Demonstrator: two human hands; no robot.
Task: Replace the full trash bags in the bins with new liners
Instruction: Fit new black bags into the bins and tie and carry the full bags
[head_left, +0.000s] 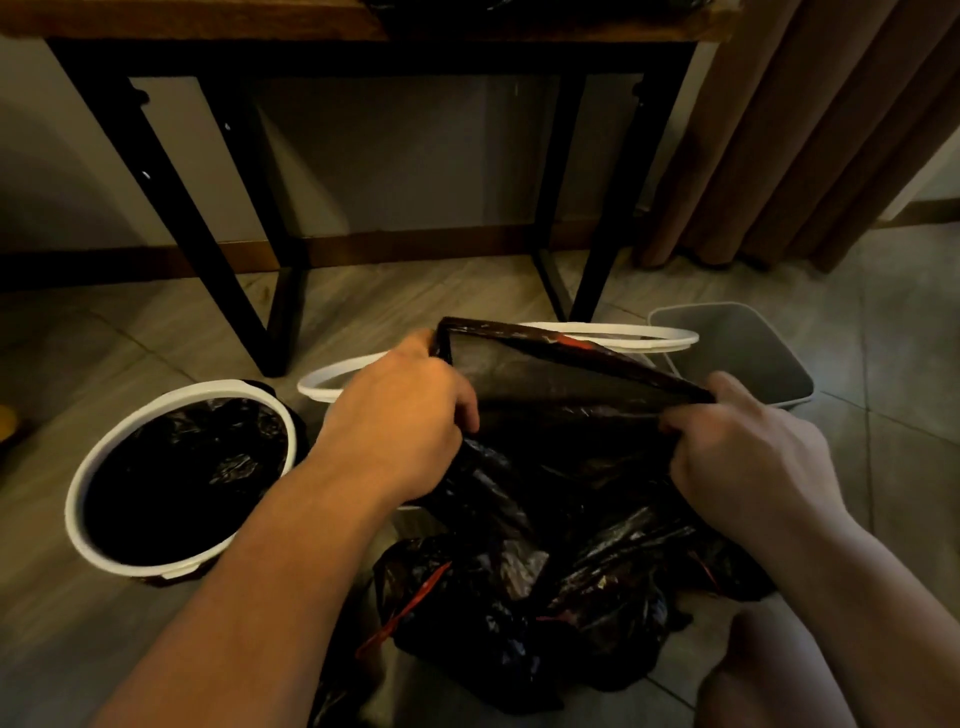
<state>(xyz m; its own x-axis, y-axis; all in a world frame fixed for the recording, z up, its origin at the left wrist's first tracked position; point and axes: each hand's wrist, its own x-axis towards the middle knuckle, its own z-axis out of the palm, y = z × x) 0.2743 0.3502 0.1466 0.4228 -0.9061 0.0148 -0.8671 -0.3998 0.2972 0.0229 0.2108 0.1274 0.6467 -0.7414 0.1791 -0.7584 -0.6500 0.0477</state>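
Observation:
I hold a black trash liner (550, 379) stretched between both hands above the floor. My left hand (410, 415) grips its left edge and my right hand (743, 447) pinches its right edge. Its mouth is pulled partly apart, and a red drawstring shows along the top. Behind it stands a white-rimmed bin (623, 335), mostly hidden by the liner. At the left, a round white bin (78, 499) has a black liner inside. Crumpled black bags with red ties (519, 613) lie on the floor below my hands.
A grey rectangular bin (769, 358) stands to the right on the tiled floor. A black-legged wooden table (218, 244) stands against the wall behind the bins. Brown curtains (810, 130) hang at the right. My knee (769, 670) shows at the bottom right.

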